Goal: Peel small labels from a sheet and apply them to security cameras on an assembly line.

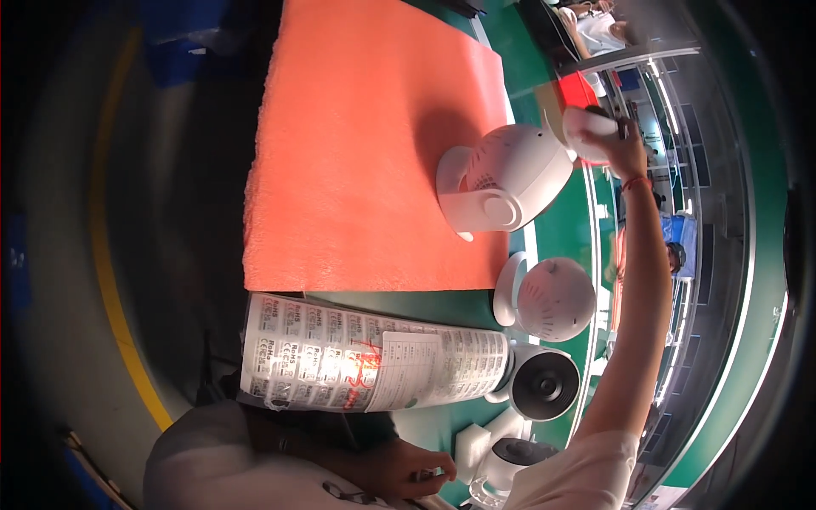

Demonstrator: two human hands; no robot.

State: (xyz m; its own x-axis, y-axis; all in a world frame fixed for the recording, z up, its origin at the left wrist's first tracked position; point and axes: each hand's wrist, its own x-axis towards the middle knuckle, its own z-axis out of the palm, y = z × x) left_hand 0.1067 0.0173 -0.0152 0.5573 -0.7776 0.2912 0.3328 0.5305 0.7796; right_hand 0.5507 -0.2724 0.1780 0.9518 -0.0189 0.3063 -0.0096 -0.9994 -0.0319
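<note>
My right hand (625,151) is stretched far out at the upper right, its fingers closed round a white rounded housing (588,134). Just left of it, a large white fan-like device (514,178) with vent slots and a pivoting stand is at the edge of an orange foam sheet (374,153). At the lower middle, my left hand (421,470) has curled fingers pinching something small and pale that I cannot make out. Above that hand lies a sheet of printed labels (310,357) in clear film, with a white paper slip (412,361) on it.
More white devices line the green table: one with slots (557,299), one with a black ringed front (546,385), and one partly hidden by my sleeve (514,459). A white block (472,449) stands beside that last one. Another person (599,30) is at the upper right.
</note>
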